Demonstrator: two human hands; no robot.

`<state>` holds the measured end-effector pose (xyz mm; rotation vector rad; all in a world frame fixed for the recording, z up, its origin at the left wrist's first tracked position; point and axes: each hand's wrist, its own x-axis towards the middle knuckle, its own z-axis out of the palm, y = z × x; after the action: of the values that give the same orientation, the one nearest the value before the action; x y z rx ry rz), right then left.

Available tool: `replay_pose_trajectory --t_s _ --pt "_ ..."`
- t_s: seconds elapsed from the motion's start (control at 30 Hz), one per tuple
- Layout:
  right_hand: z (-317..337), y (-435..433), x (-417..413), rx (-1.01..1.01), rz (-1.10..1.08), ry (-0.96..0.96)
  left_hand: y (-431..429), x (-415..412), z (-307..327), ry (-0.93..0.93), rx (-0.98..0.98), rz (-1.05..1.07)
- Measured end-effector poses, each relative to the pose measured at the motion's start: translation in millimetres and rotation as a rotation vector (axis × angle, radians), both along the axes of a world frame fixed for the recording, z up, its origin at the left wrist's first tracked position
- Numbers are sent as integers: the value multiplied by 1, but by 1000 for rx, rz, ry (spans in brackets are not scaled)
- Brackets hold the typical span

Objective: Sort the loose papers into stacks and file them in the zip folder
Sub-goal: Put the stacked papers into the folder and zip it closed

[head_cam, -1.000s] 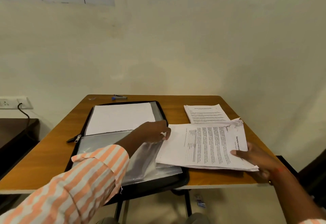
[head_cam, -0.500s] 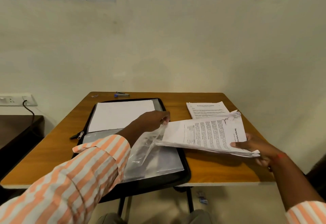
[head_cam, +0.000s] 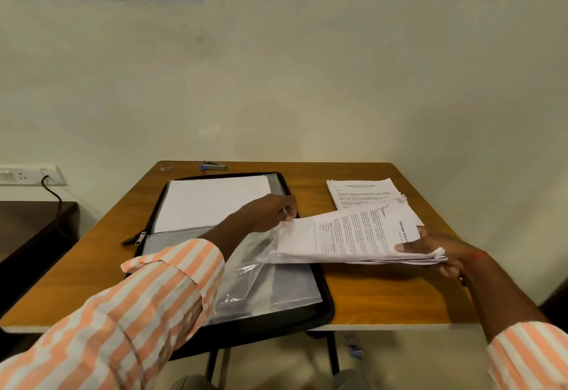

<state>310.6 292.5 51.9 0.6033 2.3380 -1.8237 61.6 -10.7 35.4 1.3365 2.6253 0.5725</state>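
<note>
1. My left grip (head_cam: 270, 212) pinches the clear sleeve (head_cam: 246, 270) open, centre frame.
2. My right grip (head_cam: 436, 251) clasps a paper stack (head_cam: 353, 236) right of centre, its left edge at the sleeve's mouth.
3. The zip folder (head_cam: 322, 309) lies open at lower centre on the counter (head_cam: 384, 297).

Office: wooden desk (head_cam: 384, 297), stapler (head_cam: 214, 165), wall socket (head_cam: 21, 175), printed papers (head_cam: 362, 193).

My left grip (head_cam: 270, 212), mid-frame, comes in on an arm stretched from the lower left, fingertips pinching a clear pocket (head_cam: 246, 270). My right grip (head_cam: 436, 251), right of centre, clamps the paper stack (head_cam: 353, 236), thumb on top.
</note>
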Motion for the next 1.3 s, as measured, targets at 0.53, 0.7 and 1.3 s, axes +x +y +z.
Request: replay_pose_trajectory --t_s 0.53,0.7,1.3 --pt "-44 0 -23 224 -370 32 -36 100 -61 103 -211 51" --pt "-39 -45 -39 329 -219 102 -34 98 -61 76 -218 63" --pt "-72 -159 -72 252 -248 230 -42 111 -62 56 -24 114"
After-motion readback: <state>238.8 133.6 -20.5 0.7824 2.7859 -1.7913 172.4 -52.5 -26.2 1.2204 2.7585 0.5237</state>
